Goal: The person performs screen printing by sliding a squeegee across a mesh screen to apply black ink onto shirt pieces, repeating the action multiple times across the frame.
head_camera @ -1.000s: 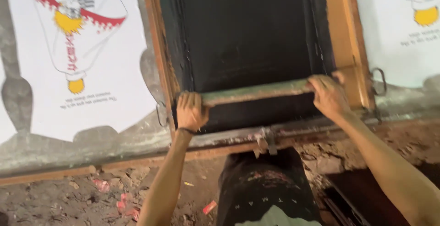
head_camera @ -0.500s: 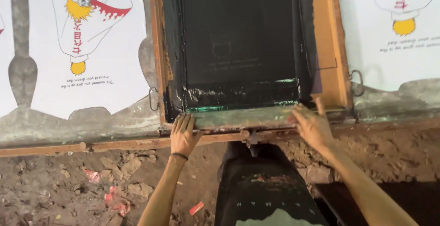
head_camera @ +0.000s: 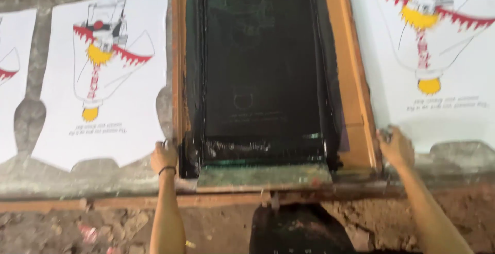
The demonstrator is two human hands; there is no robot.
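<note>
So the wooden screen-printing frame (head_camera: 356, 94) is lying flat in the middle of the long tabletop (head_camera: 103, 182), and it's the landmark for everything else here. The wood is bare orange-brown, pretty worn. Inside it the mesh (head_camera: 260, 68) is coated in glossy black ink, wet-looking, with a faint outline of the design showing through. Along the near edge of the frame sits a squeegee (head_camera: 264, 174), a long flat bar smeared greenish-grey with ink, resting across the bottom of the mesh.

Left hand (head_camera: 164, 157) is at the frame's near left corner, fingers curled around the outer edge of the wood, with a thin dark band on the wrist. Right hand (head_camera: 396, 146) is at the near right corner, fingers bent and closed on that side rail. Both look clamped on the frame, not flat on top.

Left of the frame there's a white printed sheet (head_camera: 103, 79), cut in a tapered shape, with a red, yellow and black figure on it. Another printed piece (head_camera: 428, 53) lies to the right of the frame, same colours. The tabletop itself is grey, grimy and ink-stained, with a wooden strip (head_camera: 124, 202) along its near edge. Below the frame, the floor (head_camera: 77, 231) is rough dirt with scraps.
</note>
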